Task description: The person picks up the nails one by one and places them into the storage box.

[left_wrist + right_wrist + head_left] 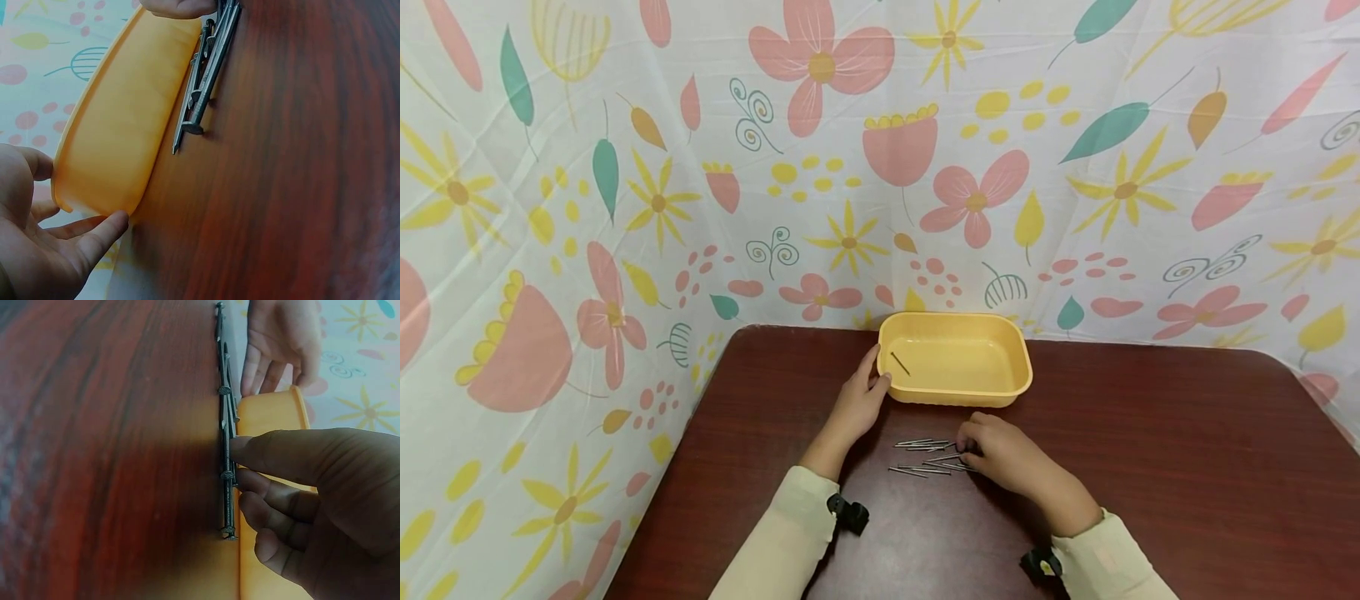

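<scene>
Yellow tray, silvery nails, reddish-brown table, white, pink-flowered cloth

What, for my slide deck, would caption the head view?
Left hand holds a yellow tray with one nail inside; right hand touches nails on the table.

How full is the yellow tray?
Nearly empty. Head view shows one nail inside the yellow tray, toward its left end, remaining floor bare; the loose nails lie outside, on the table.
</scene>
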Demonstrator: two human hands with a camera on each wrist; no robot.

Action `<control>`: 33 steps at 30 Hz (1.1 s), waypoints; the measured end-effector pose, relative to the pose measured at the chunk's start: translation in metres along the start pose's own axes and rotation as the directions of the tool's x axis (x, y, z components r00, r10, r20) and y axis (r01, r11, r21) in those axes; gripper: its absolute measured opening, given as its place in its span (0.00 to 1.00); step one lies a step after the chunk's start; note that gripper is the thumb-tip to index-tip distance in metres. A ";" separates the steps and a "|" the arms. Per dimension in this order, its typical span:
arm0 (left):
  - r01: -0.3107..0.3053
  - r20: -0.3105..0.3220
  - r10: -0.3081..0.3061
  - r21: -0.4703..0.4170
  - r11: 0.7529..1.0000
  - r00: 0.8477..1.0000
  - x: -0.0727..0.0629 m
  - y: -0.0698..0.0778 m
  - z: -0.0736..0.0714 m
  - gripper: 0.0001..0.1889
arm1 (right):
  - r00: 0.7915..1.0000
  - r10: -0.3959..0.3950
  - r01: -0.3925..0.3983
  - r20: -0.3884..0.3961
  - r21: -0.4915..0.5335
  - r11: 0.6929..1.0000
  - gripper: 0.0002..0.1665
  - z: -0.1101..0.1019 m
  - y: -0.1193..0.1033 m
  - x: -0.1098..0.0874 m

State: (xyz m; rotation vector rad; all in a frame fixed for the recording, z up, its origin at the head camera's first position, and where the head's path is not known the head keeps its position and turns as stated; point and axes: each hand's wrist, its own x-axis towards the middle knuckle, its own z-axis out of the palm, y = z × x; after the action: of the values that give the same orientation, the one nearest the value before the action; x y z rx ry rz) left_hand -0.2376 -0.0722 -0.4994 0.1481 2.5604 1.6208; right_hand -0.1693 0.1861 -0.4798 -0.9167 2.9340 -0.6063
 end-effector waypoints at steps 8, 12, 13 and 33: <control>0.001 0.005 -0.001 -0.007 1.000 1.000 -0.001 0.000 0.001 0.32 | 1.000 0.005 -0.005 -0.003 -0.009 1.000 0.09 0.001 0.000 -0.001; 0.003 0.008 -0.003 -0.010 1.000 1.000 -0.002 0.000 0.000 0.33 | 1.000 0.001 -0.002 -0.007 -0.015 1.000 0.09 0.000 0.000 -0.001; 0.002 0.008 -0.002 -0.009 1.000 1.000 -0.002 0.000 0.000 0.33 | 1.000 -0.002 0.001 -0.009 -0.017 1.000 0.09 0.000 0.001 -0.001; -0.008 0.005 0.008 -0.002 1.000 1.000 -0.001 0.001 0.000 0.32 | 0.999 -0.018 0.016 -0.050 -0.041 0.999 0.09 -0.007 0.000 0.001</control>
State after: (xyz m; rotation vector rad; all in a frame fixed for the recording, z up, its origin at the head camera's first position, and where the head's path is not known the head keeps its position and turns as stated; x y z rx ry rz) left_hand -0.2365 -0.0722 -0.4981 0.1628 2.5582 1.6234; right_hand -0.1708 0.1886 -0.4738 -0.9448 2.9966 -0.5806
